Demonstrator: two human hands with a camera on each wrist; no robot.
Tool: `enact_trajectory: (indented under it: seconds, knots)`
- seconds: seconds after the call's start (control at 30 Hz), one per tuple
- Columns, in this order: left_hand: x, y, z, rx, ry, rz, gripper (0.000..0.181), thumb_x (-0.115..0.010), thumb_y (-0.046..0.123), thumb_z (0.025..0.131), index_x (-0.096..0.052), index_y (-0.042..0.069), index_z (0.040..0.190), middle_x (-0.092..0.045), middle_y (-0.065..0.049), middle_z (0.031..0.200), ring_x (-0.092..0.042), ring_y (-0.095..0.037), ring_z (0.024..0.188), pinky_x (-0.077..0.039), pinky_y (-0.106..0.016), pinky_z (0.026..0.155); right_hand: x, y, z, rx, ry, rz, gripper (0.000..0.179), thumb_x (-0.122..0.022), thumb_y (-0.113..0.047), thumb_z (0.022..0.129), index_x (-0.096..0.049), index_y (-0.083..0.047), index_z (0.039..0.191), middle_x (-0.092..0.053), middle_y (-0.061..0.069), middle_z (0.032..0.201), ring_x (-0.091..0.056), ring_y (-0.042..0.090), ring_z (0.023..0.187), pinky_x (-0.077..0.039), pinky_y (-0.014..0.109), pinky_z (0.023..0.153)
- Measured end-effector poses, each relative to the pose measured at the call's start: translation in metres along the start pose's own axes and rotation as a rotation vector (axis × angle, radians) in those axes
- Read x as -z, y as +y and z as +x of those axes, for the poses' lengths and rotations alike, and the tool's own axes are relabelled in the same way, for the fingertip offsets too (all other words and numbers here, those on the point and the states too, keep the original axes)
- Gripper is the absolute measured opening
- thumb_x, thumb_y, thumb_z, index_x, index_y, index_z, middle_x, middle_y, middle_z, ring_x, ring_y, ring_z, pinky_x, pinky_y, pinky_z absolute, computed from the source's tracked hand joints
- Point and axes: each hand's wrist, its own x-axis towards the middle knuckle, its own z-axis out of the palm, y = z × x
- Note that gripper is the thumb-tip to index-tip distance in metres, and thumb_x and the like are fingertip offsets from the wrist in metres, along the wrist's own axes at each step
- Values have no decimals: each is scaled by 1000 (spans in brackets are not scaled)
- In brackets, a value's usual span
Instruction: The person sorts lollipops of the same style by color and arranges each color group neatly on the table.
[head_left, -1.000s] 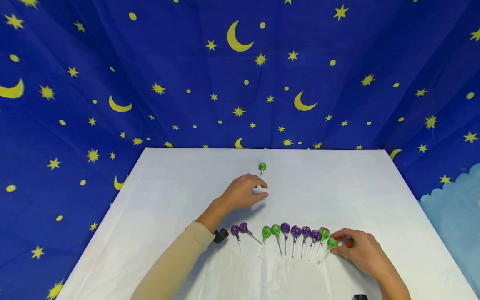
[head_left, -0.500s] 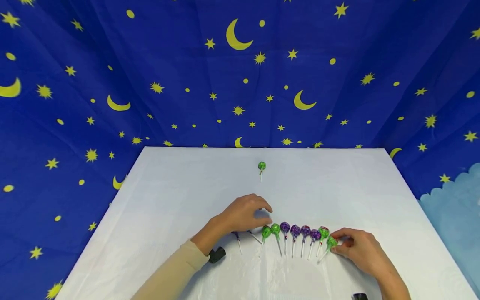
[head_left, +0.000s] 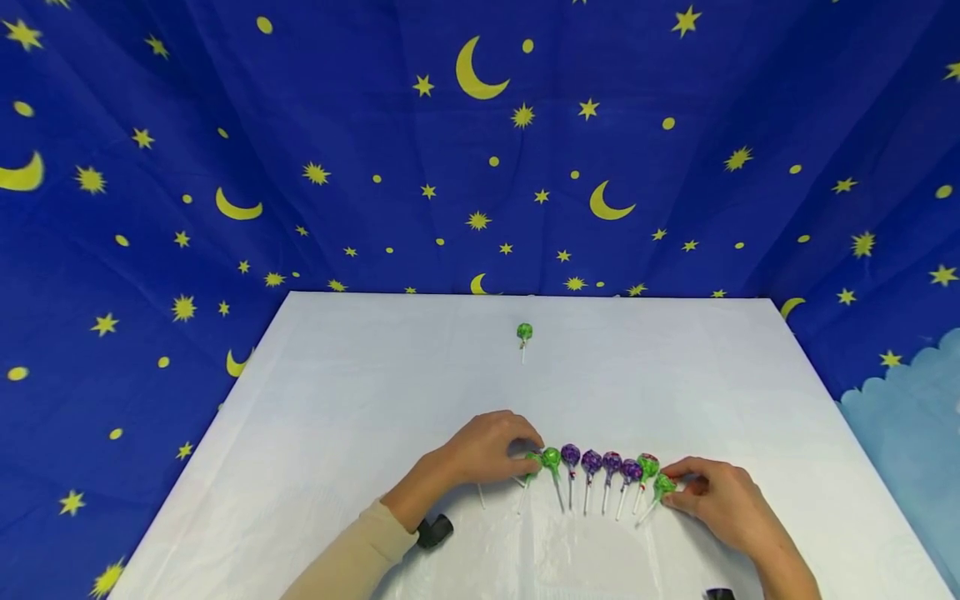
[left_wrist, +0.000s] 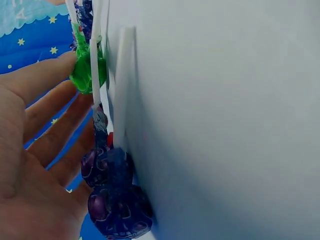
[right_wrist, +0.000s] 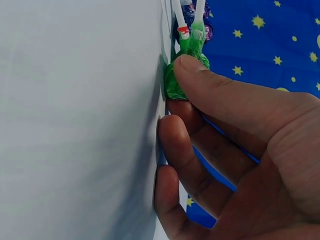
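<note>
In the head view, wrapped lollipops lie in a row on the white table (head_left: 360, 367). My left hand (head_left: 487, 450) is at the row's left end, thumb and forefinger about the head of a green lollipop (head_left: 533, 457). The left wrist view shows both touching this green lollipop (left_wrist: 89, 75), the other fingers looser. Two purple lollipops (left_wrist: 120, 212) lie under that hand, mostly hidden from the head view. At the right end, my right hand (head_left: 723, 500) pinches another green lollipop (head_left: 663, 486) between thumb and forefinger; its other fingers rest against the table.
Between the hands lie a green lollipop (head_left: 551, 459), several purple lollipops (head_left: 592, 462) and a red-marked green lollipop (head_left: 648, 464). A single green lollipop (head_left: 524, 332) lies near the far edge. A blue cloth (head_left: 540, 150) with yellow moons and stars surrounds the table.
My left hand has moved from beside the far lollipop back toward me, down to the row's left end, and now takes the green lollipop there. The right hand stays in place.
</note>
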Motion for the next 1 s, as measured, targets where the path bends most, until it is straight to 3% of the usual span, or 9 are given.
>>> enact_trajectory:
  seconds: [0.3, 0.63, 1.0]
  knots:
    - [-2, -3, -2, 38, -37, -32, 20, -70, 37, 89, -74, 26, 105, -64, 21, 96, -55, 2, 88, -45, -23, 81, 1, 1, 0, 23, 15, 0, 30, -84, -22, 73, -74, -16, 100, -59, -7, 71, -50, 13, 64, -38, 30, 61]
    - [0, -8, -13, 97, -46, -123, 25, -72, 35, 87, -74, 22, 108, -66, 18, 96, -59, -1, 88, -47, -23, 79, -4, -1, 0, 64, 34, 15, 28, -84, -20, 72, -74, -18, 99, -61, -9, 74, -53, 10, 66, -42, 28, 61]
    - [0, -5, -8, 83, -40, -147, 23, -73, 34, 86, -74, 22, 106, -67, 18, 94, -60, 0, 86, -47, -21, 77, 0, 3, -5, 104, 56, -19, 29, -84, -22, 73, -73, -18, 99, -59, -11, 71, -52, 6, 64, -42, 27, 60]
